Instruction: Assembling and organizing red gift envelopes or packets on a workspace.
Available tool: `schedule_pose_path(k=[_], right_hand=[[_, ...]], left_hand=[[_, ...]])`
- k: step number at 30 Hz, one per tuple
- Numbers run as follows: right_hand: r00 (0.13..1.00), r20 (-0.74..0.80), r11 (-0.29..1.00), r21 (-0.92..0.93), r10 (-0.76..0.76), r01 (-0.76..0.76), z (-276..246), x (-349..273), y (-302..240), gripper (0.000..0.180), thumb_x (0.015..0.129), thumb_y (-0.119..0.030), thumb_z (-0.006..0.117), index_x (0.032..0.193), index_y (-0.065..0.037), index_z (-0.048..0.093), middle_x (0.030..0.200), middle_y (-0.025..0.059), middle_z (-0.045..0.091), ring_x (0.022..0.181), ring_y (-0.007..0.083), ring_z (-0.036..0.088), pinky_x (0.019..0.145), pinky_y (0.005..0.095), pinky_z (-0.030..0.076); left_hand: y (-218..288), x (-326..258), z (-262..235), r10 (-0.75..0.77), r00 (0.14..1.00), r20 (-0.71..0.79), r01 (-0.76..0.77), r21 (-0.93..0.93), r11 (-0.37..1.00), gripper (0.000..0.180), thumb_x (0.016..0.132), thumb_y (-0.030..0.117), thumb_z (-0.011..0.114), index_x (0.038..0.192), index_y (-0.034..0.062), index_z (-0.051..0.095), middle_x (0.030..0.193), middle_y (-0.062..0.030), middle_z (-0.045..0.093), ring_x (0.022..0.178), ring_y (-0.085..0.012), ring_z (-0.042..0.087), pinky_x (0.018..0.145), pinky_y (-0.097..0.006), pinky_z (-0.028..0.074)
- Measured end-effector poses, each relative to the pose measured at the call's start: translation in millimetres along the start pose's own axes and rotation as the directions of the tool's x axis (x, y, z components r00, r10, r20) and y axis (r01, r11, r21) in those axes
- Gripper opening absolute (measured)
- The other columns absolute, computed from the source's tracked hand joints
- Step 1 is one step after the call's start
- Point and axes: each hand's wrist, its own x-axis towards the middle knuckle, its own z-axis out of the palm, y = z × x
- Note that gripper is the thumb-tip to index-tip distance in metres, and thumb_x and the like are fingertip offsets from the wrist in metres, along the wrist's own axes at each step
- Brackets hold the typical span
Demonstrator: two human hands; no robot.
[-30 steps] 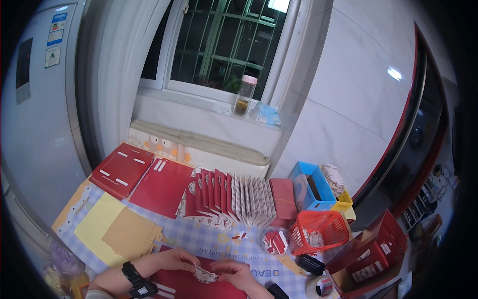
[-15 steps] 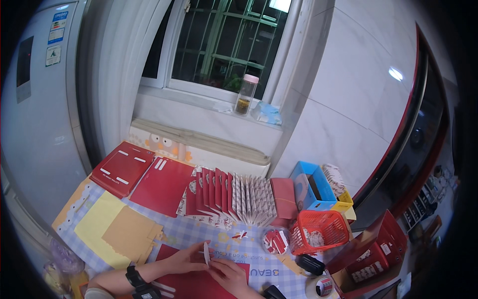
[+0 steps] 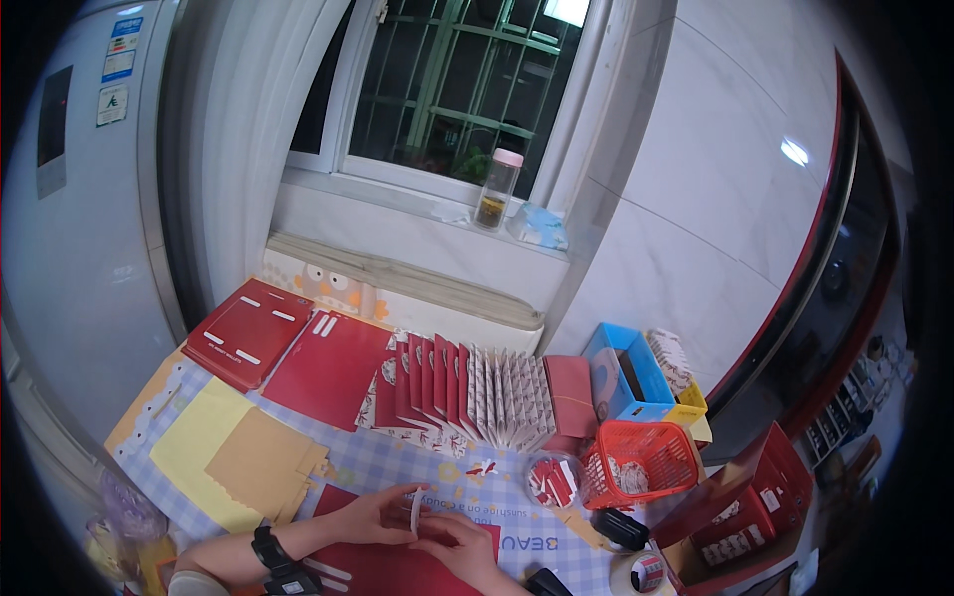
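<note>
My left hand [image 3: 373, 518] and my right hand [image 3: 465, 544] meet at the near edge of the table, over a flat red card sheet [image 3: 397, 566]. Between their fingertips they pinch a small white strip of paper [image 3: 416, 509], which stands nearly upright. A black watch [image 3: 270, 552] is on my left wrist. Behind the hands, a fanned row of folded red and white patterned cards [image 3: 467, 382] stands on the checked tablecloth [image 3: 477, 467].
Flat red card sheets [image 3: 288, 348] and tan and yellow sheets [image 3: 238, 452] lie at the left. At the right are a red mesh basket [image 3: 638, 465], a blue box [image 3: 624, 372], a round clear tub of red pieces [image 3: 553, 480], a tape roll [image 3: 646, 573] and an open red carton [image 3: 740, 512]. A jar [image 3: 500, 189] stands on the windowsill.
Both hands have shifted slightly and turned the white strip from lying low between them to standing on edge at the fingertips.
</note>
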Motion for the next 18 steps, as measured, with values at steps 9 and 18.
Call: schedule_pose_path(k=[9, 18], right_hand=[[1.000, 0.014, 0.997, 0.070, 0.024, -0.025, -2, 1, 3, 0.027, 0.066, -0.007, 0.073, 0.091, -0.004, 0.065, 0.095, 0.0076, 0.060, 0.082, 0.0157, 0.061, 0.071, 0.0254, 0.052], [0.975, -0.157, 0.988, 0.029, 0.157, -0.155, -9, 5, 3, 0.011, 0.072, -0.003, 0.066, 0.082, 0.000, 0.063, 0.080, 0.0076, 0.062, 0.069, 0.0132, 0.061, 0.059, 0.0211, 0.048]], left_hand=[[-1, 1, -3, 0.001, 0.999, 0.034, 0.000, -0.018, 1.000, 0.073, 0.078, 0.002, 0.060, 0.136, 0.0102, 0.017, 0.124, -0.0142, 0.042, 0.110, -0.0196, 0.046, 0.094, -0.032, 0.038], [-13, 3, -16, -0.094, 0.990, -0.110, 0.089, -0.049, 0.995, 0.068, 0.080, 0.005, 0.056, 0.136, 0.0103, 0.017, 0.125, -0.0160, 0.040, 0.110, -0.0240, 0.048, 0.089, -0.036, 0.043]])
